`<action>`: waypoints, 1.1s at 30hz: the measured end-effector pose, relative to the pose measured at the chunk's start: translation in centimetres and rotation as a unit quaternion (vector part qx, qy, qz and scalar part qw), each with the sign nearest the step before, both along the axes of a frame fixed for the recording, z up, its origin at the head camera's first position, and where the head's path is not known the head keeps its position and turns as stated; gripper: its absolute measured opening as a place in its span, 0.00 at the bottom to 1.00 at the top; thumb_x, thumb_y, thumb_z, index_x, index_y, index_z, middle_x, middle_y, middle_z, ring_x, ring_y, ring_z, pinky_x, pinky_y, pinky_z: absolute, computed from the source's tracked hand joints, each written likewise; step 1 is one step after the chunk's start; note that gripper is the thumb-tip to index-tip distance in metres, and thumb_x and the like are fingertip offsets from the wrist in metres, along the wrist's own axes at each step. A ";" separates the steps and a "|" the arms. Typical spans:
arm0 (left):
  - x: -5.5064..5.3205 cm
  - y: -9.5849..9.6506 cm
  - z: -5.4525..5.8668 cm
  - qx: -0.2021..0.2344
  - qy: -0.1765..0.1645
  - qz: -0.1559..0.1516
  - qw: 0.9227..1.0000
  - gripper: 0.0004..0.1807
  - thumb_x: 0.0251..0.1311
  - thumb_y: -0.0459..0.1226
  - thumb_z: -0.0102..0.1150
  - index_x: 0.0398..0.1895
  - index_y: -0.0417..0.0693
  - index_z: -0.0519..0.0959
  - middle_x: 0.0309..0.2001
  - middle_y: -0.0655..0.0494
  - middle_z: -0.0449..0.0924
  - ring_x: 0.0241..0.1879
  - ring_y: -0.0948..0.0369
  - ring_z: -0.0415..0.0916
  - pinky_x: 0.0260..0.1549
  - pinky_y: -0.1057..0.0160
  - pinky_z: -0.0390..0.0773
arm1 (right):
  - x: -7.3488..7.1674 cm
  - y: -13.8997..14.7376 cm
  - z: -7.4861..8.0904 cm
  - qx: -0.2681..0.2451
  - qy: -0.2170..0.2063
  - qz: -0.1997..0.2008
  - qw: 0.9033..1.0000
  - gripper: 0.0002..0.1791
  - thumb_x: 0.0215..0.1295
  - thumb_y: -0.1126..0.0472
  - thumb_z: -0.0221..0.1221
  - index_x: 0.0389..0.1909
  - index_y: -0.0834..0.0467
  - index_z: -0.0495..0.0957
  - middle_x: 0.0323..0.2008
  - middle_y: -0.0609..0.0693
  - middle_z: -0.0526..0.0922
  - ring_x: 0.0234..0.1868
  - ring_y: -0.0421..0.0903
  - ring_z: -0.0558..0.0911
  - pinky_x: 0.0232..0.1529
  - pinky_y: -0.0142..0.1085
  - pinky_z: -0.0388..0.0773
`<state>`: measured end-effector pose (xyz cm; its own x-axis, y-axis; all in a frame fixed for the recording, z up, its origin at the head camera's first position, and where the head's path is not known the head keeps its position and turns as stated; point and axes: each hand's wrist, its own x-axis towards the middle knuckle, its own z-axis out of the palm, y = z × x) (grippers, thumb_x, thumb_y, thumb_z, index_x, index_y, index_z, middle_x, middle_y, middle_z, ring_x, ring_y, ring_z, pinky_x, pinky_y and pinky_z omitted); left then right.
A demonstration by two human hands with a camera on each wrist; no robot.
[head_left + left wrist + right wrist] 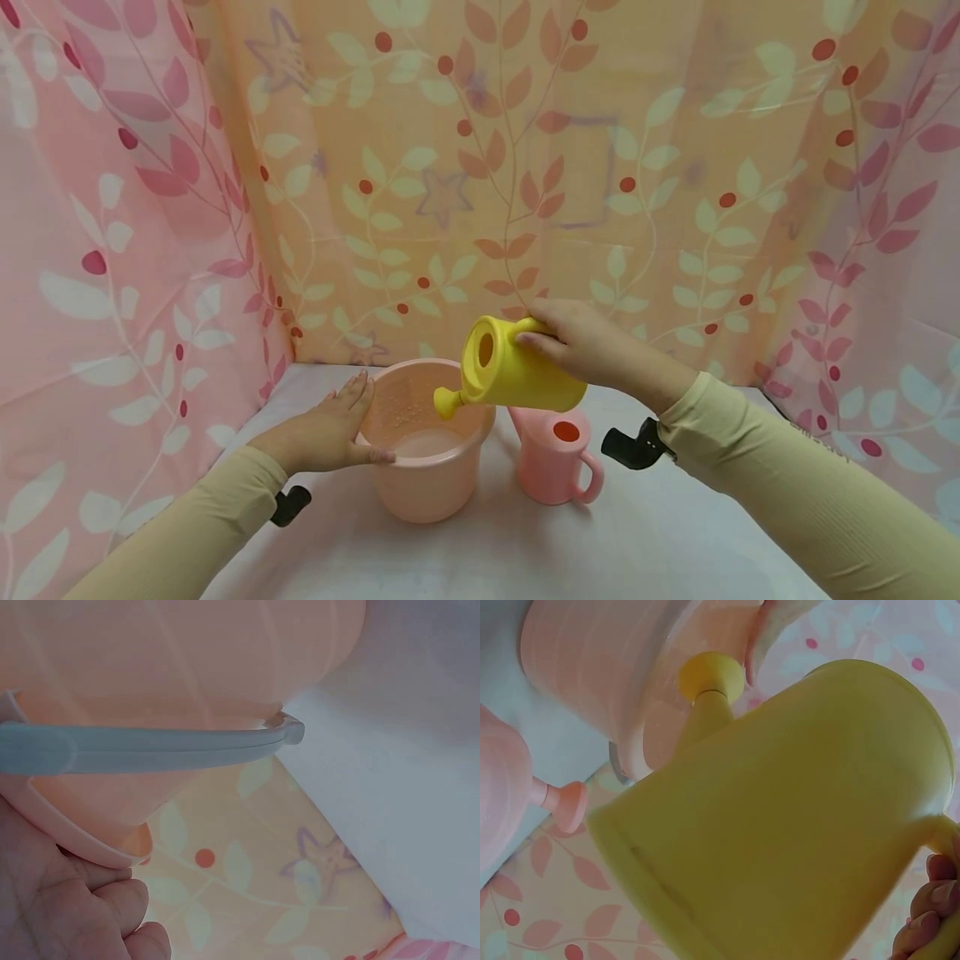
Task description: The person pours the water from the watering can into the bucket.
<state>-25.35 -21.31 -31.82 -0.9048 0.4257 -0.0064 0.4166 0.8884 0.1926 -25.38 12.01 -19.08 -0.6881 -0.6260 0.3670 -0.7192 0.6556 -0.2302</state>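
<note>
My right hand [573, 337] grips the handle of a yellow watering can [525, 375], tipped with its spout head over a peach bucket [427, 492]. In the right wrist view the yellow can [795, 810] fills the middle, and curled fingers [934, 900] show at its handle. My left hand [330, 429] rests along the bucket's left rim, fingers straight, thumb on the near edge. Droplets cling to the bucket's inner wall. Seen from the left wrist, a grey-blue bail handle [165, 750] hangs across the bucket's outside, with the palm [52, 907] against the rim.
A pink watering can [551, 467] stands upright on the white-covered table [510, 558], right of the bucket and partly under the yellow can. Patterned curtains [480, 167] enclose the table at the back and sides. Black mounts [637, 446] sit at both wrists.
</note>
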 end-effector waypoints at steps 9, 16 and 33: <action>-0.1 -0.1 -0.2 -0.003 0.006 -0.005 1.000 0.67 0.40 0.75 0.45 0.68 0.28 0.43 0.70 0.35 0.35 0.69 0.43 0.36 0.63 0.42 0.44 | -0.1 -0.2 0.2 0.014 0.016 0.006 1.000 0.12 0.62 0.56 0.57 0.24 0.55 0.67 0.20 0.45 0.69 0.26 0.43 0.70 0.28 0.33 0.69; 0.0 0.0 -0.1 0.000 0.006 -0.006 1.000 0.67 0.40 0.74 0.46 0.68 0.28 0.43 0.70 0.34 0.35 0.69 0.43 0.36 0.63 0.42 0.45 | -0.1 -0.4 0.3 0.025 0.019 0.018 0.999 0.10 0.62 0.56 0.57 0.26 0.55 0.69 0.21 0.45 0.69 0.27 0.43 0.70 0.29 0.34 0.70; 0.0 0.2 0.1 -0.002 -0.002 0.000 1.000 0.67 0.41 0.74 0.46 0.68 0.29 0.42 0.70 0.36 0.33 0.69 0.43 0.36 0.63 0.41 0.44 | -0.6 -0.9 0.0 0.037 0.032 0.057 0.997 0.08 0.61 0.58 0.59 0.32 0.57 0.71 0.25 0.45 0.72 0.30 0.43 0.72 0.35 0.34 0.72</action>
<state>-25.37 -21.13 -31.76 -0.9051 0.4251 -0.0123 0.4151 0.8895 0.1912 -26.00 11.10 -19.11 -0.5868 -0.7265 0.3576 -0.8022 0.5818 -0.1344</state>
